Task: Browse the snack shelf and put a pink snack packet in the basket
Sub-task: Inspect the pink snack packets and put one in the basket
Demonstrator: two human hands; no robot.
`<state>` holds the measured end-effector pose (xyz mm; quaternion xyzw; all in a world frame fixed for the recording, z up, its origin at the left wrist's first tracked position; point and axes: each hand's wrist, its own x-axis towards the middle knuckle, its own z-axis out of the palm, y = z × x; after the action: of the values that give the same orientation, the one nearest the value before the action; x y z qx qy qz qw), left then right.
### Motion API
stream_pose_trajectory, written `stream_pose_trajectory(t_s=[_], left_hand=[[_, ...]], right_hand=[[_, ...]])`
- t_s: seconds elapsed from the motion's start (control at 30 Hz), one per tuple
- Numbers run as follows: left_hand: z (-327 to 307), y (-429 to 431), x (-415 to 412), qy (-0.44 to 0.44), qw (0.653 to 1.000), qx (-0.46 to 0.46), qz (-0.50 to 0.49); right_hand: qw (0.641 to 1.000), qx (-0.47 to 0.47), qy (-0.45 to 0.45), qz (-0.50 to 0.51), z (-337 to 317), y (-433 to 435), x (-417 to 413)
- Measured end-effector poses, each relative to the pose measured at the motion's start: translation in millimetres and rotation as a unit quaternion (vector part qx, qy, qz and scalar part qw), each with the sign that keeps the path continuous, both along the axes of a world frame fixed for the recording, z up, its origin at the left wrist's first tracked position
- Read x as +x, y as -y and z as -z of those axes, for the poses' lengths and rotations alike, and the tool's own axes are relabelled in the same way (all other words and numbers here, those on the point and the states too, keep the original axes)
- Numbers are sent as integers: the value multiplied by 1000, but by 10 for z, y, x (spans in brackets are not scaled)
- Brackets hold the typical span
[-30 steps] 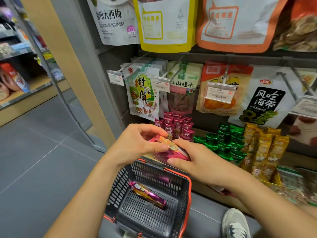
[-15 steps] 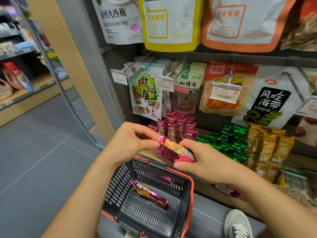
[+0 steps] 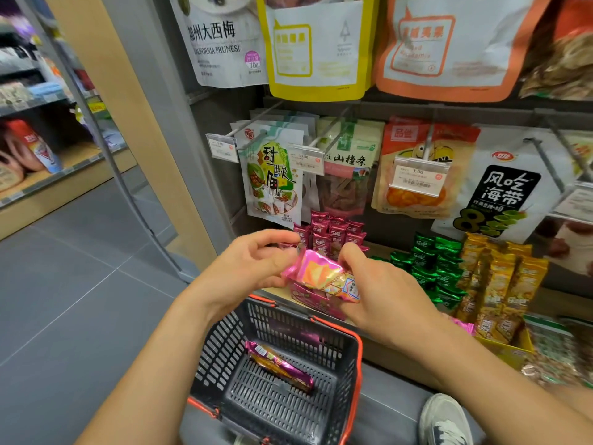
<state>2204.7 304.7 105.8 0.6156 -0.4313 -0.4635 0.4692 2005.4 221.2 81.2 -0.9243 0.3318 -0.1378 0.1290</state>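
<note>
Both hands on the pink snack packet (image 3: 321, 274). My left hand (image 3: 244, 268) pinches its left end between thumb and fingertips. My right hand (image 3: 385, 290) has fingers curled round the right end, thumb on top. Neither is spread wide, and neither holds anything else.

Packet sits in the air in front of the shelf (image 3: 552, 300) edge, just above the far rim of the basket (image 3: 357, 364). Not in the basket yet.

Handling, my read:
- Light. A two-finger pinch carries it with no sag.
- Glossy metallic film, so likely slippery. Crimped end seals are the safest hold, which is where the hands are now.
- Puffy, pillow-shaped body. I'd guess it is soft and crushable, so no squeezing the middle.
- A short drop should be fine.

Materials around it:
- Basket is dark rigid plastic with slotted walls and floor and an orange rim. A second packet (image 3: 277, 366), long, with shiny purple and gold foil, lies flat on its bottom.
- Shelf stock stands in rows of small foil sachets with crimped tops: maroon packets (image 3: 330, 234), green packets (image 3: 430, 261), gold packets (image 3: 500, 277).
- Hanging bags (image 3: 272, 178) above are flat pouches on metal pegs.
- Floor (image 3: 80, 284) is smooth grey tile.
</note>
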Motion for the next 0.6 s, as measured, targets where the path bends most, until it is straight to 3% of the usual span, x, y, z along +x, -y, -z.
stream_pose_trajectory(t_s=[0.13,0.23,0.37,0.47,0.6], left_hand=[[32,61,-150,14,998,1,-55],[12,74,-106,36,993,-38,-106],[51,87,74,8,973,-86,-212],[114,89,164,0,963,-74,-259],[193,118,220,103,960,-13,-261]], right_hand=[[1000,-23,-12,-10,29,-60,39],[998,55,7,-21,44,-51,23],[971,222,-57,-75,11,80,-81],[948,301,-8,-100,-12,141,-131],[939,322,52,-110,-80,181,-154]])
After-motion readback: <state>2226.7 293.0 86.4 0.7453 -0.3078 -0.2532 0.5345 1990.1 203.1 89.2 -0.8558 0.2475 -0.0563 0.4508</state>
